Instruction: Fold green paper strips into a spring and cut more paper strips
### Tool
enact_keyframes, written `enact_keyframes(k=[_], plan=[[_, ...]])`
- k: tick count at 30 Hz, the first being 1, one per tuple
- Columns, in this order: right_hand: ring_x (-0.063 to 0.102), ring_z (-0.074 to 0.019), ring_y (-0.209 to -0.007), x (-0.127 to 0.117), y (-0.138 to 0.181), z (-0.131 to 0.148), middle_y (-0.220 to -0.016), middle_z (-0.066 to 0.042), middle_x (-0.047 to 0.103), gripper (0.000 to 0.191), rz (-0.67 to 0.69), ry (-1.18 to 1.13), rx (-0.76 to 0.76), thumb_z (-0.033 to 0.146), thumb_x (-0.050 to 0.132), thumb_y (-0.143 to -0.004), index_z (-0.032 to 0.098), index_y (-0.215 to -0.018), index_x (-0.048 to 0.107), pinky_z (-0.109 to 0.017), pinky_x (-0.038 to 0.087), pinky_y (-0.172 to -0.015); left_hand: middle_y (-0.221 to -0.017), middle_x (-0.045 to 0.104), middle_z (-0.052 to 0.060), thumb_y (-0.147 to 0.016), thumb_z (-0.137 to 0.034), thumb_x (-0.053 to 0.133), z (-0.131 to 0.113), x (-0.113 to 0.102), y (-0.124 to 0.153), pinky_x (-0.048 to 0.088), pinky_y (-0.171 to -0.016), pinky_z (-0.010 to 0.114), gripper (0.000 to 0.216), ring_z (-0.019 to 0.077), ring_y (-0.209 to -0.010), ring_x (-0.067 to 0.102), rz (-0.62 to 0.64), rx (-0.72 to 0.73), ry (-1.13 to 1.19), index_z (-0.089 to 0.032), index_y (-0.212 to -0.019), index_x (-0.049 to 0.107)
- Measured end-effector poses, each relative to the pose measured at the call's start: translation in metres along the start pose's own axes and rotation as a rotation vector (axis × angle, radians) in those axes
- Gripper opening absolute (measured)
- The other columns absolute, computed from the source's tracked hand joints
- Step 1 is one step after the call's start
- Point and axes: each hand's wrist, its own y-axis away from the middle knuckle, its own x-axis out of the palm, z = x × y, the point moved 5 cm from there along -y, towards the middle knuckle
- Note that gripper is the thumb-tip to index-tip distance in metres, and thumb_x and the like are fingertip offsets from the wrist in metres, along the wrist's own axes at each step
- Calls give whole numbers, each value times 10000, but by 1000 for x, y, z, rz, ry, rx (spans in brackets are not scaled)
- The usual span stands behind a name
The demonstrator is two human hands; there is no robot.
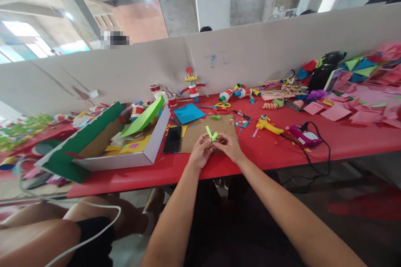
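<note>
Between my fingertips is a light-green paper strip (214, 137), folded over itself with one loose end sticking up. My left hand (201, 151) pinches it from the left, and my right hand (231, 147) grips it from the right. Both hands are just above the near edge of a brown cardboard sheet (191, 137). A small folded green paper spring (216, 117) lies on the far part of that sheet. Blue paper (189, 113) and yellow-handled scissors (223, 106) are beyond it. A dark phone (172, 139) rests left of my left hand.
On the red table (266, 154), a yellow glue gun (269, 127) and a corded purple box (304, 135) lie to the right. An open cardboard box (120, 160) of paper stands left. A paper-cup figure (193, 90) is by the partition. Another person's legs (40, 233) are at lower left.
</note>
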Motion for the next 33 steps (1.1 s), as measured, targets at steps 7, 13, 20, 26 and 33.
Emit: enact_keyframes(k=[7, 13, 20, 26, 33], plan=[[525, -143, -783, -3, -1, 1, -951, -20, 519, 131, -5, 95, -48, 292, 683, -640, 220, -748, 664, -262, 430, -677, -839, 646, 14, -661, -163, 694, 2, 5, 2, 468, -738, 253, 246, 92, -693, 601, 89, -114, 61, -170, -883, 588], [506, -155, -821, -3, -2, 2, -900, -19, 489, 77, 21, 87, -56, 274, 651, -668, 220, -723, 655, -267, 426, -707, -755, 615, -13, -656, -154, 703, 3, 6, 3, 461, -718, 208, 168, 74, -694, 584, 100, -111, 43, -160, -783, 594], [517, -151, -816, 1, 0, 1, -984, -28, 482, 151, 85, 83, -34, 330, 661, -679, 219, -780, 651, -263, 448, -694, -877, 642, 13, -657, -157, 702, 2, 4, 2, 466, -697, 225, 256, 91, -720, 594, 58, -82, 23, -180, -892, 602], [506, -174, -858, 0, -2, 1, -933, -32, 512, 210, 80, 78, -27, 419, 654, -686, 225, -760, 684, -274, 453, -726, -806, 650, 14, -645, -131, 698, 4, 2, 1, 467, -690, 234, 245, 93, -679, 593, 34, -109, 16, -164, -876, 622], [535, -156, -769, 0, -1, -4, -883, -18, 582, 291, 63, 11, 36, 420, 662, -674, 227, -892, 665, -263, 454, -688, -884, 659, 22, -630, -170, 720, 1, 6, 1, 459, -698, 218, 329, 93, -730, 602, 57, 25, 1, -179, -940, 612]])
